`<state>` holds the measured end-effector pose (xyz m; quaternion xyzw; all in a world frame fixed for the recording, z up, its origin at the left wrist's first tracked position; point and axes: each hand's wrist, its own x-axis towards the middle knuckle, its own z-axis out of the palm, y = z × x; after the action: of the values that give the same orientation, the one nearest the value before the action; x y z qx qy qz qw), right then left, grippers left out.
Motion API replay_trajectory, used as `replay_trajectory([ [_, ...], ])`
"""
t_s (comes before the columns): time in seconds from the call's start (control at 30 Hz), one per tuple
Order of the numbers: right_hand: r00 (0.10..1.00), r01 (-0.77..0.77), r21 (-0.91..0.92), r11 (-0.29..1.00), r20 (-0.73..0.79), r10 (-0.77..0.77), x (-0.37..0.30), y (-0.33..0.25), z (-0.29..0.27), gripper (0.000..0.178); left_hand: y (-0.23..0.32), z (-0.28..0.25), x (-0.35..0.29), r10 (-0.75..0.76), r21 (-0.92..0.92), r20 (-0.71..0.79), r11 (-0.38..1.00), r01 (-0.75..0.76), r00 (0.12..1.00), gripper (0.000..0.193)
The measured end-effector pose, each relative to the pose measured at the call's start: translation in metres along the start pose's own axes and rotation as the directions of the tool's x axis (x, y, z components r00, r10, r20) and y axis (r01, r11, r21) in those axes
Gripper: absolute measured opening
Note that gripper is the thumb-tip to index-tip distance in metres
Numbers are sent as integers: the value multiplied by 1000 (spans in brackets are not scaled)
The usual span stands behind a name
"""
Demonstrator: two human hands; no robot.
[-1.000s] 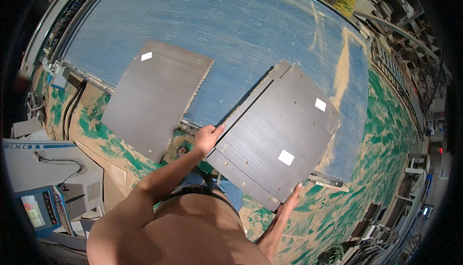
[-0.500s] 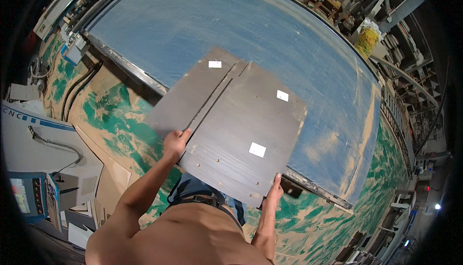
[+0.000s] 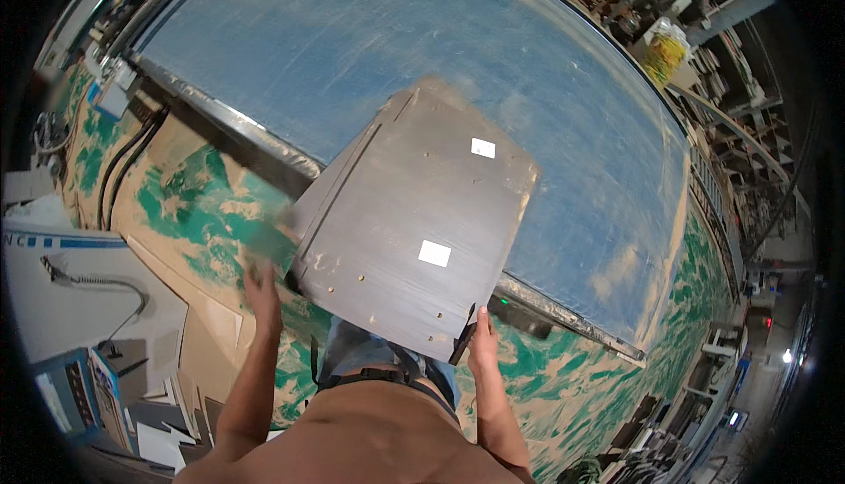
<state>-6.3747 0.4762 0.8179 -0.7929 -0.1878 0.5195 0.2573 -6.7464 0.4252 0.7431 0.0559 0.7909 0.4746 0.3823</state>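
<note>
1. Dark panels [image 3: 414,238], stacked, held at waist height, far end over blue counter [image 3: 352,53] edge.
2. R hand [image 3: 482,343] fingers clamped on near-right corner.
3. L hand [image 3: 262,289] at near-left edge, blurred; fingers' grip can't tell.

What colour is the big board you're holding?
Dark grey board, with two small white stickers; the head view shows it.
</note>
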Motion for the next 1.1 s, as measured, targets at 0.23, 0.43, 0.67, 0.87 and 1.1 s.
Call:
replay_trajectory([
  [0.23,952,-197,254,947,280,122,-12,-33,-17,73,-40,62,-101,-352,-524,628,467,712,694,73],
  [0.43,602,741,-486,464,173,-780,129,-176,-22,60,-1,82,-98,-338,-453,314,768,453,887,75],
  [0.67,656,702,-689,180,528,-539,262,-294,101,86,33,90,-66,-192,-379,240,884,274,952,39],
  [0.87,743,626,-763,159,522,-418,262,-303,91,87,53,126,-47,-216,-284,88,930,232,972,88],
  [1.1,752,652,-699,294,548,-366,202,-252,56,76,10,71,-39,-186,-593,281,738,322,942,53],
])
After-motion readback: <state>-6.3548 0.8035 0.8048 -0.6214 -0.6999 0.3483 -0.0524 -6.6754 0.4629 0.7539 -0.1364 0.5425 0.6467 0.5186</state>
